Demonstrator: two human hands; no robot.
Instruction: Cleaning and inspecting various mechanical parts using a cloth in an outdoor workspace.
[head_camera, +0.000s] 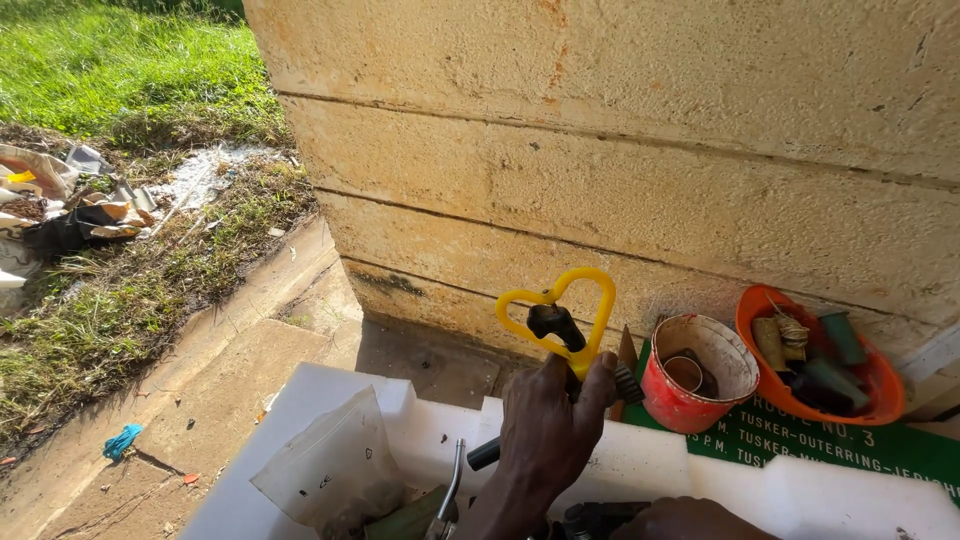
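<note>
**Heart-shaped yellow handle held up against block wall**

Fingers of the left hand (545, 430) are wrapped tight around the stem of a yellow plastic handle (557, 318), a smooth loop shaped like a heart, raised at lower centre of the frame before the rough, pitted stone-block wall (620, 150). A black knob-like part (555, 322) sits inside the loop. The right hand (690, 520) shows only as a sliver at the bottom edge; whether it is closed or spread I cannot tell.

Below the hands lies a white foam tabletop (330, 385), blocky and matte, carrying a crumpled clear plastic bag (335, 470) and a slim metal tool (452, 490). At lower right stand a worn red plastic tub (690, 400) with a white-smeared rim and an orange bowl (880, 385) of corroded fittings, both on a green board (850, 450). Grass and litter fill the upper left.
</note>
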